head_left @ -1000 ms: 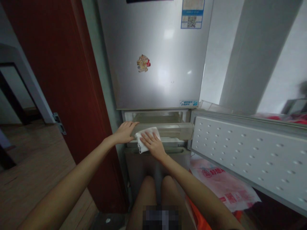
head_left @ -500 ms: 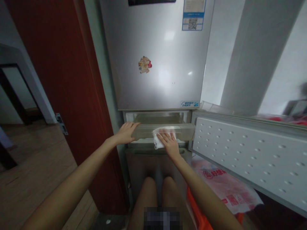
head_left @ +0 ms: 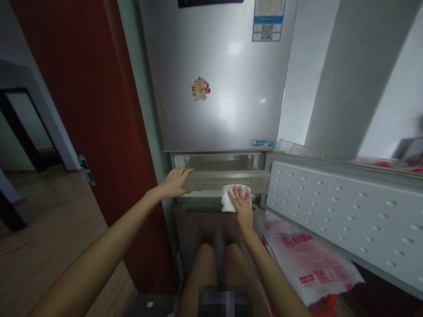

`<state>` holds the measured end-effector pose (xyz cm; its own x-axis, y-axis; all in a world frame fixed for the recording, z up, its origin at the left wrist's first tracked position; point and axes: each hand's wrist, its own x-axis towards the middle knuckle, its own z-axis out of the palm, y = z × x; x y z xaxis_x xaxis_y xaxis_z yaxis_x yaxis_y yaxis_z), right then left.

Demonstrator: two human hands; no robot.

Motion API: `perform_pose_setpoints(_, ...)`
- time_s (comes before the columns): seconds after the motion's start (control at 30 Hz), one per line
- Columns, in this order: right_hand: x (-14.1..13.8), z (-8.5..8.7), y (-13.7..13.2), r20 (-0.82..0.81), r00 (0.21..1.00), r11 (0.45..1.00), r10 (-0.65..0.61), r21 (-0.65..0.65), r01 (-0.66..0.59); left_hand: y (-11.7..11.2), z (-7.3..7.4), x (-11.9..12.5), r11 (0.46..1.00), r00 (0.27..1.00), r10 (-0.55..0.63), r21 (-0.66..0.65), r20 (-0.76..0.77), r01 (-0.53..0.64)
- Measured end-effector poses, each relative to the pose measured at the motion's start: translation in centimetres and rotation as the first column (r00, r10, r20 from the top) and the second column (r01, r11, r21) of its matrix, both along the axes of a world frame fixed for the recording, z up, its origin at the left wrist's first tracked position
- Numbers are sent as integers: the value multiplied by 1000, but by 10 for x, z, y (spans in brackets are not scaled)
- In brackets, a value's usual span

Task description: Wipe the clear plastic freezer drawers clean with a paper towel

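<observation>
A pale translucent fridge drawer [head_left: 211, 181] is pulled partway out of the middle compartment. My left hand [head_left: 176, 181] grips its left end, with fingers over the top edge. Flat under the fingers of my right hand [head_left: 243, 205] lies a white cloth [head_left: 228, 200], pressed against the lower part of the drawer front, right of its middle. My palm and fingers cover part of the cloth.
The compartment's door [head_left: 330, 207] stands swung out to the right. Below it hangs a white and red plastic bag [head_left: 313, 257]. A closed upper fridge door [head_left: 218, 57] rises above the drawer. On the left is a reddish-brown wooden door [head_left: 99, 132].
My right hand has moved the cloth down and a little right across the drawer front. My left hand stays on the drawer's left end.
</observation>
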<state>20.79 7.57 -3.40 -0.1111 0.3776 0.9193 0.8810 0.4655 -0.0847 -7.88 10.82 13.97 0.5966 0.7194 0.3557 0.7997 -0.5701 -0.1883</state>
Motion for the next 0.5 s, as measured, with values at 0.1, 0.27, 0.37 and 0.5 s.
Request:
perform_pose_setpoints(0.1,1,-10,-6,-10,999,999,37,-25,-37,1,-1,0,1000,1000,-10,4,6,10)
perform_pose_setpoints(0.27,1,-3,-10,-8,996,996,90,-20,-90,0,-1,1,1000,1000,-4,3,4,4)
perform_pose_setpoints(0.37,-1,9,-2,-1,997,997,77,9,-77,-2,1,2,1000,1000,3,-7,-8,-3)
perform_pose_setpoints(0.5,-2,16,17,-9,999,994,44,97,-43,-2,1,2,1000,1000,8,-14,-5,-8)
